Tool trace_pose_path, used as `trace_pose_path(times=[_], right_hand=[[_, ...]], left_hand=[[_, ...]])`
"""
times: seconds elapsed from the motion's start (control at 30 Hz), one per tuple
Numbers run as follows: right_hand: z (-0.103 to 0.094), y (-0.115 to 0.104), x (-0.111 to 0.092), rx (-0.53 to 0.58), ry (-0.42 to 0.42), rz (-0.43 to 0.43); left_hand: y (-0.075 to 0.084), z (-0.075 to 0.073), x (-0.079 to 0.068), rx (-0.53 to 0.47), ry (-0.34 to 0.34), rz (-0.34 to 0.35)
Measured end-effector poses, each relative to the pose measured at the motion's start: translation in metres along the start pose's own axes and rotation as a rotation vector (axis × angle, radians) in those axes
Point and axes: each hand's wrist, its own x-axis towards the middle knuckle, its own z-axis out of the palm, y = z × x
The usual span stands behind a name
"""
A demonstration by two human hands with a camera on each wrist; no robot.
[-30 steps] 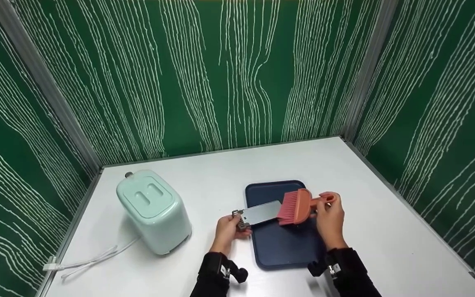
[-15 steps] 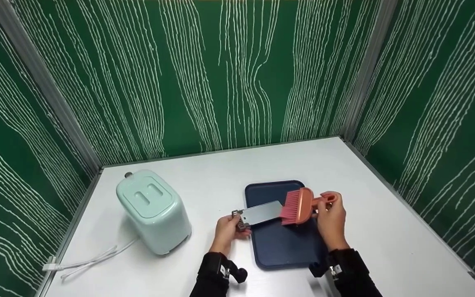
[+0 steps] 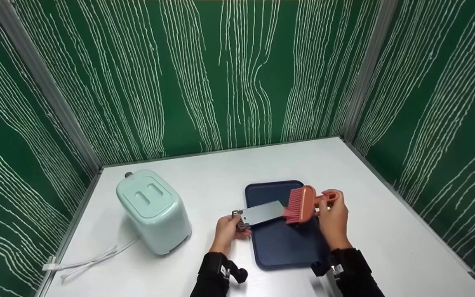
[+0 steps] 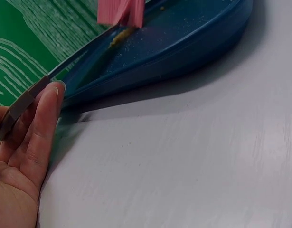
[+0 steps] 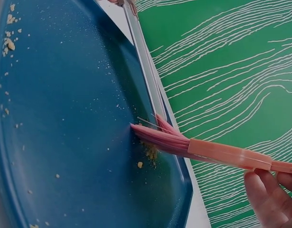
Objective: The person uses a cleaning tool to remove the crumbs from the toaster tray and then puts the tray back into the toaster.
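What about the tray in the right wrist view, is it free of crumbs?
No, yellowish crumbs lie scattered on the tray, some right beside the brush.

A flat silver metal plate slants across the lower centre of the head frame, its right part over a dark blue tray. An orange brush, right of it, points pink bristles left, splayed at the plate's end. Yellowish crumbs lie scattered on the tray.

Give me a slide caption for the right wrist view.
Right hand holding an orange brush, its pink bristles beside yellowish crumbs in a blue tray.
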Motion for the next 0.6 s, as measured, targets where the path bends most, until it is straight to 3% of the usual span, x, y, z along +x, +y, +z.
trace_pose_path(times=[0.43, 0.6], right_hand=[[-0.013, -0.006, 0.006, 0.089, 0.057, 0.001], [-0.010, -0.013, 0.010, 0.165, 0.099, 0.023]], left_hand=[[0.001, 0.001, 0.000, -0.003, 0.008, 0.007], [0.001, 0.001, 0.001, -0.005, 0.020, 0.001]])
